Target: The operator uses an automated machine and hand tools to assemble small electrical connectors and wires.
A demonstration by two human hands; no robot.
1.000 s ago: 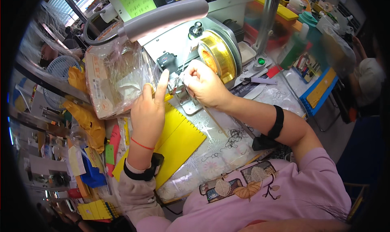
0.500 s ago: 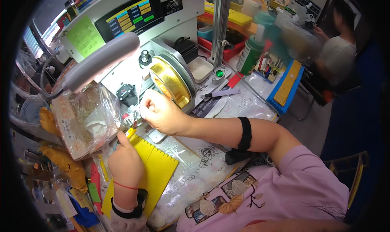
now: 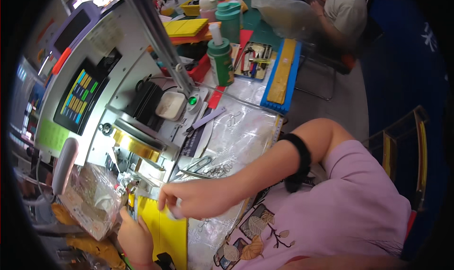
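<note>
My right hand hovers over the white table beside the yellow ridged board, fingers curled. A small pale item, blurred, shows under its fingers; I cannot make out what it is. Lower left, my left hand is at the board's left side, thumb raised and fingers curled; what they hold is hidden. Just beyond the thumb is a small yellow-and-black piece, at the metal working end of a white machine. The machine carries a gold foil reel.
A plastic-wrapped box and a grey lamp stand left. Beyond my right hand lie dark loops, a lilac-handled knife and a white dish. Further off are a green bottle, a blue tray and a seated person.
My right hand has left the machine's working end and come back toward me over the table. My left hand stays near the board. The view has turned right.
</note>
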